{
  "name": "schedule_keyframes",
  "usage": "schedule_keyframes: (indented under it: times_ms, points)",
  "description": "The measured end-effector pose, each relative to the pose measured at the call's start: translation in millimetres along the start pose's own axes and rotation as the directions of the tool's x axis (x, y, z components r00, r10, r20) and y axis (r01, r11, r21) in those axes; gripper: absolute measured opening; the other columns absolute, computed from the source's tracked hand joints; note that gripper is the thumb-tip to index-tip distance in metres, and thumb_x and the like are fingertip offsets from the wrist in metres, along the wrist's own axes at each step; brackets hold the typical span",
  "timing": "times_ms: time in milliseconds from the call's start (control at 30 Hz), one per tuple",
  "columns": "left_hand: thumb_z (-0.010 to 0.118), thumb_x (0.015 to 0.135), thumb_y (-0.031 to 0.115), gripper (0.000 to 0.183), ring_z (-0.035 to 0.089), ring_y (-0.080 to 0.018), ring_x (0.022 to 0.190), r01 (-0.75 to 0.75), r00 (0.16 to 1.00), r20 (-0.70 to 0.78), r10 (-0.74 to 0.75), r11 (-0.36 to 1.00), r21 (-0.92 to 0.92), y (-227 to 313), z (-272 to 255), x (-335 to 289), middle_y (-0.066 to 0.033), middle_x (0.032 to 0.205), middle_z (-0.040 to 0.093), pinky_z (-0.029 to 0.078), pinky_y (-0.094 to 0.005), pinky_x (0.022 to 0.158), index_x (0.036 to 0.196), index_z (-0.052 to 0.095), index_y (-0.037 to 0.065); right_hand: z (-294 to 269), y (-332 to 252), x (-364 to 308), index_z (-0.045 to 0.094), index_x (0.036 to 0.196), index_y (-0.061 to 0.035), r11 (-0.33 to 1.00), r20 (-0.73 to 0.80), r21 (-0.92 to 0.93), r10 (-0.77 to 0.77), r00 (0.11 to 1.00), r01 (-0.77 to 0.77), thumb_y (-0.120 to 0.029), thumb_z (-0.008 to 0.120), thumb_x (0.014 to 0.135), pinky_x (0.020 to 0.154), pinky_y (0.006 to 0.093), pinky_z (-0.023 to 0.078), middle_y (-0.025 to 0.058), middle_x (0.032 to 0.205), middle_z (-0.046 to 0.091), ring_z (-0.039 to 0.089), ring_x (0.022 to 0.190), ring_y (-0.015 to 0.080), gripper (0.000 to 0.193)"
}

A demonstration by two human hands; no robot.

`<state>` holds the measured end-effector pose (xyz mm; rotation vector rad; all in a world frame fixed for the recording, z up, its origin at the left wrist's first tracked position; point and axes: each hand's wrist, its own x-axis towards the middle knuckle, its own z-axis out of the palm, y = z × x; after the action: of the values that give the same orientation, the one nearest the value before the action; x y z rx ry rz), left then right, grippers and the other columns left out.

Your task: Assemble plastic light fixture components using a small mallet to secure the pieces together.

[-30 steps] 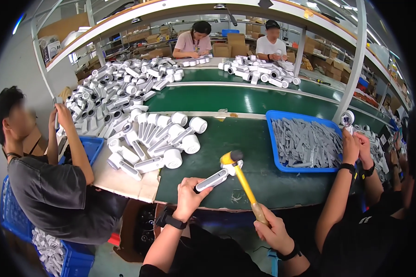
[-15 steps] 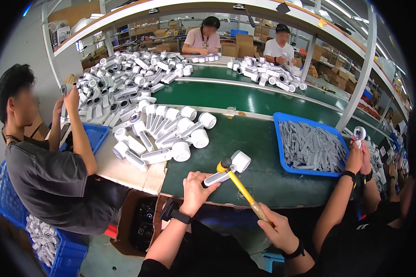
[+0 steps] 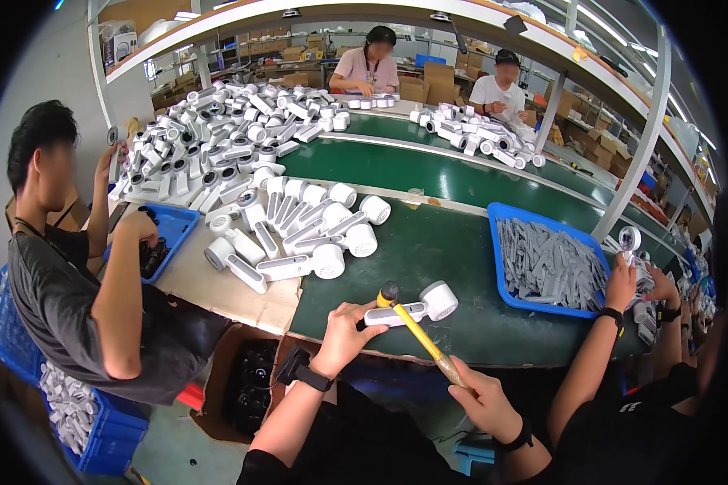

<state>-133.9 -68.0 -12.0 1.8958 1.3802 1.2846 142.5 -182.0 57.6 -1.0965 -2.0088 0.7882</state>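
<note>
Our yellow mallet (image 3: 419, 334) shifted from neck to mid-handle on the white handheld unit (image 3: 417, 310); right hand (image 3: 489, 404) gripped it, left hand (image 3: 344, 335) held the unit over the green bench (image 3: 441, 250). Grey strip (image 3: 378, 316) looked in, couldn't tell if done; loads more units (image 3: 328, 261) lay beyond.

Head view: left-side fisheye camera, head-worn, facing down and forward.
The camera is looking from above the person's own lap, across the green surface (image 3: 453, 263) toward the far side of the room; the left hand (image 3: 344, 335) and the right hand (image 3: 487, 404) are showing at close range in the lower middle. Neighbours at left (image 3: 73, 303) and right (image 3: 647, 420) are flanking the view; two people (image 3: 372, 69) across the surface are appearing at long range. The lens is bending the overhead shelf (image 3: 218, 29) into an arch.
</note>
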Motion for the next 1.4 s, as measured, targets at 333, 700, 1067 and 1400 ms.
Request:
schedule_keyframes:
  times_ms: [333,700,1067,1400]
  points:
    - [0.088,0.068,0.021,0.034,0.054,-0.0284,0.085,-0.023,0.999,0.026,0.019,0.986,0.164,0.2,-6.0,5.9,-0.0070,0.080,0.062,0.043,-0.0403,0.081,0.097,0.076,0.007,-4.7,-25.7,7.9,0.050,0.139,0.0031,0.982,0.024,0.065,0.174,0.984,-0.175,-0.004,0.066,0.091,0.075,0.0273,0.050,0.0166,0.100,0.067,0.063,0.080,0.0182,0.052]
    - [0.086,0.067,0.024,0.032,0.056,-0.0256,0.089,-0.096,0.993,-0.056,0.108,0.980,0.173,-7.3,-0.6,4.7,-0.0051,0.080,0.060,0.040,-0.0393,0.079,0.094,0.077,0.009,0.9,-40.8,11.2,0.049,0.140,0.0018,0.999,-0.016,-0.021,-0.028,0.999,0.028,-0.003,0.065,0.090,0.071,0.0306,0.049,0.0170,0.091,0.062,0.061,0.074,0.0233,0.052]
    - [0.086,0.067,0.024,0.031,0.055,-0.0247,0.086,-0.043,0.999,-0.015,0.047,0.980,0.194,-1.5,-2.9,5.2,-0.0041,0.078,0.059,0.040,-0.0381,0.079,0.094,0.078,0.010,4.8,-27.2,11.8,0.049,0.140,0.0033,0.984,0.095,-0.108,0.153,0.984,-0.142,-0.001,0.064,0.090,0.071,0.0255,0.047,0.0147,0.096,0.066,0.057,0.075,0.0139,0.052]
    - [0.087,0.065,0.024,0.029,0.055,-0.0257,0.086,-0.089,0.993,-0.061,0.105,0.972,0.219,-4.8,0.8,4.7,-0.0048,0.077,0.058,0.041,-0.0388,0.077,0.088,0.077,0.009,2.5,-25.0,6.4,0.050,0.139,0.0039,0.985,0.108,-0.137,0.122,0.987,-0.106,-0.004,0.066,0.090,0.067,0.0273,0.047,0.0129,0.091,0.064,0.058,0.072,0.0165,0.052]
